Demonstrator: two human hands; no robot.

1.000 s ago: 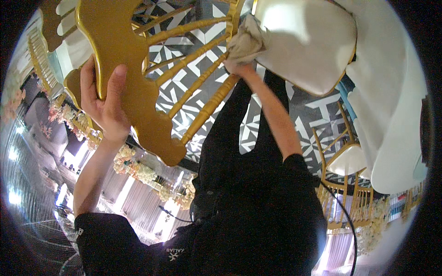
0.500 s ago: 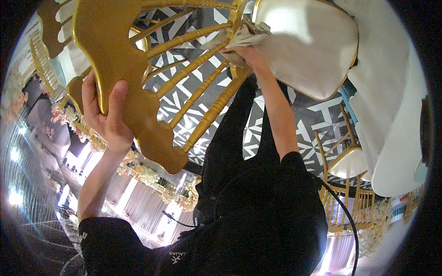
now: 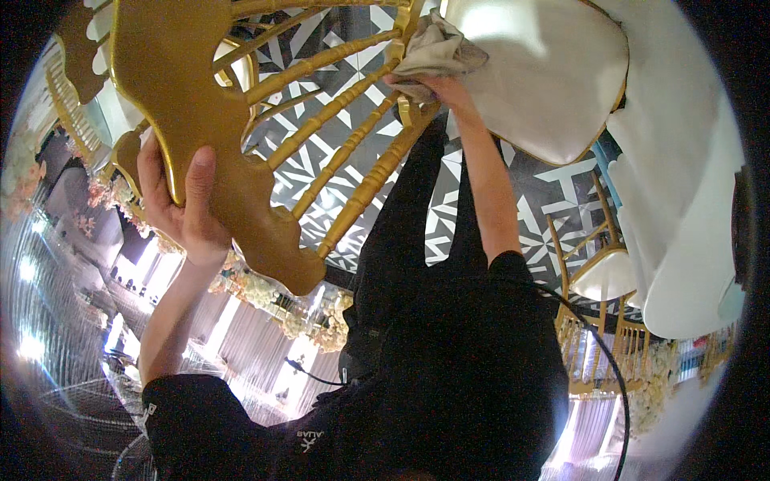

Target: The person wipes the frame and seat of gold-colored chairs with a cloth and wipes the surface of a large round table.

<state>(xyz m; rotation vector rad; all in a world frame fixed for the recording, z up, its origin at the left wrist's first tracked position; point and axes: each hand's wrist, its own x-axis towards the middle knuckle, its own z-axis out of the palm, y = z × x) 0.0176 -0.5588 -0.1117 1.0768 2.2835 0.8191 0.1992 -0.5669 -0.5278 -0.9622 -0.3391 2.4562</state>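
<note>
A person in a black top leans over a gold chair (image 3: pixel 241 120) with a spindle back, seen from a head camera looking steeply down. The left hand (image 3: pixel 180 204), at centre left of the frame, wraps around the edge of the chair's broad gold top rail, thumb on the near face and fingers curled behind it, apparently steadying the chair so it does not shift. The right hand (image 3: pixel 437 84), near the top centre, is closed around a bunched grey-beige cloth (image 3: pixel 437 50) and presses it where the gold spindles (image 3: pixel 345 152) meet the seat frame, a spot that a loose cloth can work into. Just right of the cloth lies the chair's white seat cushion (image 3: pixel 545 72). A white draped table (image 3: pixel 682 200) fills the right edge, with another gold chair (image 3: pixel 601 272) below it at lower right. The floor (image 3: pixel 489 208) carries a black and white geometric pattern. The fisheye bend makes it hard to tell exactly which spindle the cloth touches.
</note>
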